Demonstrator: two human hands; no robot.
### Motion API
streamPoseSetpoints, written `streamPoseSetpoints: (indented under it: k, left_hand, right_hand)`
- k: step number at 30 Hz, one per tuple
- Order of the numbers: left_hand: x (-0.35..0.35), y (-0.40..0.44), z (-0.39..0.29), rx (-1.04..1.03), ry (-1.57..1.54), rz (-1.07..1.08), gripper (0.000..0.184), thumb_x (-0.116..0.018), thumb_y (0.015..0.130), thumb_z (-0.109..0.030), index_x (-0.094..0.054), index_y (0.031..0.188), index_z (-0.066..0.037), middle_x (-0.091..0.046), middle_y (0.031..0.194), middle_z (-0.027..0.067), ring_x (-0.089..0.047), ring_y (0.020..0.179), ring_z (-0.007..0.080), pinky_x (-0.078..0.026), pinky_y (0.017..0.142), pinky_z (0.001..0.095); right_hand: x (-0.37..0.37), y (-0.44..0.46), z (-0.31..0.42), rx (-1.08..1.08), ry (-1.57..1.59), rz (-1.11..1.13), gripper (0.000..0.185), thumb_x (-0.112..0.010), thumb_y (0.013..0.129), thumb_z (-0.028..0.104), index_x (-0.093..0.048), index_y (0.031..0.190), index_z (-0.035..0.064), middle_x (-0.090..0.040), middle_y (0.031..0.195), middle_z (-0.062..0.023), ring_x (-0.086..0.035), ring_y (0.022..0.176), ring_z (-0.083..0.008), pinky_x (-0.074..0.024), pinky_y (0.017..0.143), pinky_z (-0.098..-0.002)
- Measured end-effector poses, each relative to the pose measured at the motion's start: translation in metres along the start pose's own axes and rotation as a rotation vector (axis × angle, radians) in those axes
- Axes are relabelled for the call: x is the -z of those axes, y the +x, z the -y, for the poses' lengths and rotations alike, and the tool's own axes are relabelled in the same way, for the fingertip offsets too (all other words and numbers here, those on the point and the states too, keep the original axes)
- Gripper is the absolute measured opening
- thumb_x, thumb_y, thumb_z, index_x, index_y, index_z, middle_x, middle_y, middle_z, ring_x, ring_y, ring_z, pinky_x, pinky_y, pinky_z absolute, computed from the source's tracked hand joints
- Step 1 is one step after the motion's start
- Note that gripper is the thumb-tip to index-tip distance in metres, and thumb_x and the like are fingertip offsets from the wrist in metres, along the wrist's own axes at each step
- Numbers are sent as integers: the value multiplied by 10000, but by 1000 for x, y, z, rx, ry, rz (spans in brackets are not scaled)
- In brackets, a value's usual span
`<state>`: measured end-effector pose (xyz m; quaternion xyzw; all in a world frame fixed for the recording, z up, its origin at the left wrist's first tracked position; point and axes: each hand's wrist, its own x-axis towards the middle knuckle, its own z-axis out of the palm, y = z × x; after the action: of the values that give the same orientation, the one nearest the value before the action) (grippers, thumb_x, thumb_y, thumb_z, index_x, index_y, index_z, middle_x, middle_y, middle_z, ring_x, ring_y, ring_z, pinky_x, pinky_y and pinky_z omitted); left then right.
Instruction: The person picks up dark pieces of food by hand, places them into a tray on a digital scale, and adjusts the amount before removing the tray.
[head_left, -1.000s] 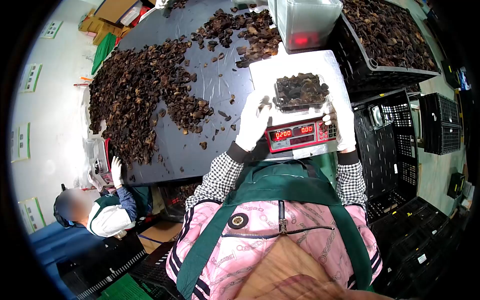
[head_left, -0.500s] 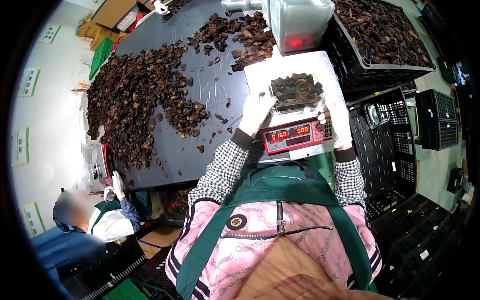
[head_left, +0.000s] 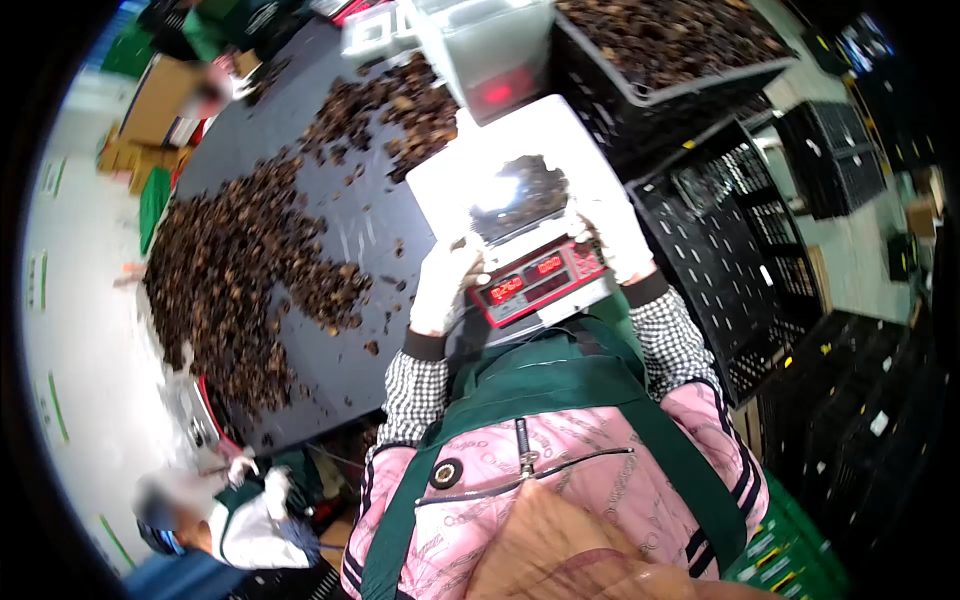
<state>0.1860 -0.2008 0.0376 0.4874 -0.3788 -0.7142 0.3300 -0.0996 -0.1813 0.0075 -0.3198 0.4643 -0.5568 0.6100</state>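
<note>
A clear plastic container of dark dried pieces, perhaps dried fungus, sits on the pale platform of a weighing scale with red lit digits. A bright glare covers part of its top, and I cannot tell whether a lid is fully closed. My left hand, in a white glove, grips the container's near left edge with curled fingers. On the opposite side, my gloved right hand holds the right edge, just above the scale's keypad.
Loose dried pieces are heaped on the dark table. Stacked clear containers stand behind the scale. A full black crate is at the back right, another black crate beside my right arm. A co-worker is at lower left.
My view has turned, shifting the scale and both hands leftward in the picture. Glare now shows on the container's top. The co-worker's hands have moved away from their scale.
</note>
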Motion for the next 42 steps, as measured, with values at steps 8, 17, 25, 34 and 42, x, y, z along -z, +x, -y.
streamPoseSetpoints:
  k: [8, 17, 25, 34, 42]
  left_hand:
    - [-11, 9, 17, -181, 40, -128, 258, -629, 973, -138, -571, 1133, 56, -588, 777, 45, -557, 644, 98, -500, 609, 241]
    - [-130, 8, 5, -177, 68, 117, 277, -557, 1017, -129, -553, 1254, 13, -686, 997, 107, -672, 854, 165, -544, 760, 265]
    - [-141, 141, -124, -1416, 1305, -315, 565, -696, 875, -102, -508, 1401, -14, -550, 1376, 210, -530, 1273, 351, -423, 1088, 439]
    - [-94, 238, -210, -1032, 1631, -241, 280, -654, 878, -98, -690, 1155, -74, -710, 1050, 171, -688, 961, 348, -545, 855, 396]
    - [-99, 240, -218, -1016, 1514, -381, 197, -708, 824, -85, -671, 1014, -51, -681, 938, 166, -669, 860, 340, -530, 760, 391]
  right_hand:
    - [2, 2, -14, -7, 49, -44, 111, -608, 956, 107, -652, 968, 6, -671, 775, -51, -658, 647, -102, -508, 505, -184]
    - [32, -51, -16, 215, 424, -231, 410, -574, 995, 127, -456, 1372, 20, -569, 1116, -80, -635, 986, -200, -577, 845, -356]
    - [237, -77, -41, 269, 429, -1018, 476, -646, 912, 65, -498, 1364, 42, -586, 1309, -106, -601, 1109, -237, -494, 971, -404]
    - [479, -23, -143, -72, 332, -825, 466, -695, 879, 92, -555, 1323, 117, -656, 1191, -78, -645, 1023, -303, -536, 884, -520]
    - [452, -8, -92, -722, -742, -1214, 764, -716, 894, 318, -358, 1478, -20, -552, 1368, -280, -607, 1200, -401, -526, 979, -478]
